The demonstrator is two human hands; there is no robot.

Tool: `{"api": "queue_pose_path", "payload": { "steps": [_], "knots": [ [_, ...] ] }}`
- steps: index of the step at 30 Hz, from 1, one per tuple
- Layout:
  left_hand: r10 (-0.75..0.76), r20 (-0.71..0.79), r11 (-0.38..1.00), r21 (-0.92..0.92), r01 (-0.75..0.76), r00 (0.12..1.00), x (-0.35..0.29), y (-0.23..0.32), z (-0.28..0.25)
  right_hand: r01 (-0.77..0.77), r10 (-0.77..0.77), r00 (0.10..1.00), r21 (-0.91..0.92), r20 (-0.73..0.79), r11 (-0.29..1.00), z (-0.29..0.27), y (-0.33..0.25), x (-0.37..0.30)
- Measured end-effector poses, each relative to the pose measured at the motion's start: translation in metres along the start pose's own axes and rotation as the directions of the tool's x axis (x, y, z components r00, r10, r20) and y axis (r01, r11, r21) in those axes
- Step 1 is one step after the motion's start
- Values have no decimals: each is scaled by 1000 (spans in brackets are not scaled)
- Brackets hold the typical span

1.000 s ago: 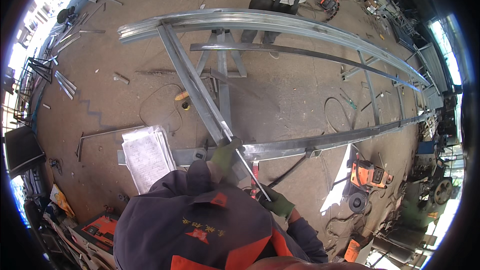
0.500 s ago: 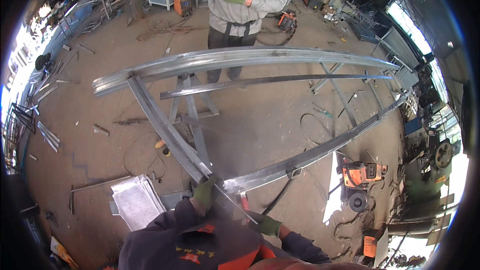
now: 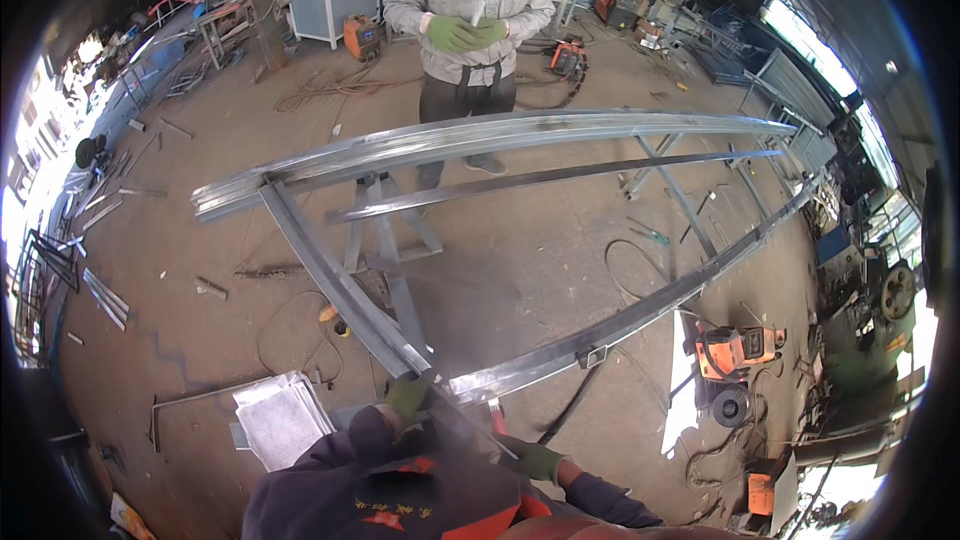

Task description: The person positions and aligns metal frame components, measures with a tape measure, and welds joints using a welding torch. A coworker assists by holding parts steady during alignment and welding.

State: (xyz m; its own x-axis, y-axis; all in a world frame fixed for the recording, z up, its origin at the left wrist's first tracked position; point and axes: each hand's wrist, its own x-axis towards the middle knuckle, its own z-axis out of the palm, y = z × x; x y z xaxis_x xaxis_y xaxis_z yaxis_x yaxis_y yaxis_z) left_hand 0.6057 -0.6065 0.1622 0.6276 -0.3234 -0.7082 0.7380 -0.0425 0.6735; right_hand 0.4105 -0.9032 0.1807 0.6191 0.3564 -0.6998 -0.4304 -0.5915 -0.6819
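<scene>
My left hand [image 3: 405,400], in a green glove, is closed at the near corner of a long steel frame, by the end of its slanting crosspiece [image 3: 340,285]. A thin metal strip [image 3: 506,450] runs from there to my right hand [image 3: 538,461], also gloved in green and closed on its lower end. A dark smudge blurs the middle of the strip and some of the left fingers. Between my hands, a red handle-like piece [image 3: 497,418] shows below the end of the near steel rail [image 3: 600,340]; its kind is unclear.
Across the frame, a person in a grey jacket [image 3: 470,10] stands behind the far rail [image 3: 480,135]. A loose steel bar [image 3: 540,176] spans the middle. Paper sheets [image 3: 282,418] lie at my left. An orange machine [image 3: 735,352] and cables sit at right.
The person opposite has brought both gloved hands together at the waist and shifted their feet. My view has tilted slightly upward. Both my hands stay at the strip.
</scene>
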Motion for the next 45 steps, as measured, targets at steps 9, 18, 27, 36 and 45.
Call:
{"api": "queue_pose_path", "payload": {
  "steps": [9, 18, 27, 36, 45],
  "knots": [
    [188, -58, 522, 851, -50, 980, -23, 44, -7, 93, -92, 996, 21, -8, 995, 6, 2, 4],
    [307, -148, 438, 899, -2, 940, -3, 24, -11, 1, -3, 992, -14, -126, 1000, 28, 51, 47],
    [599, 17, 283, 931, -232, 801, -16, 35, 24, 47, -48, 951, -11, -304, 999, 39, 45, 31],
    [737, 548, -280, 781, -559, 396, 8, -6, 45, -143, 290, 833, 323, -471, 935, 109, 106, -8],
    [663, 546, -212, 793, -571, 512, 19, -27, 27, -411, 435, 827, 147, -356, 900, 289, 231, 8]
  ]
}}
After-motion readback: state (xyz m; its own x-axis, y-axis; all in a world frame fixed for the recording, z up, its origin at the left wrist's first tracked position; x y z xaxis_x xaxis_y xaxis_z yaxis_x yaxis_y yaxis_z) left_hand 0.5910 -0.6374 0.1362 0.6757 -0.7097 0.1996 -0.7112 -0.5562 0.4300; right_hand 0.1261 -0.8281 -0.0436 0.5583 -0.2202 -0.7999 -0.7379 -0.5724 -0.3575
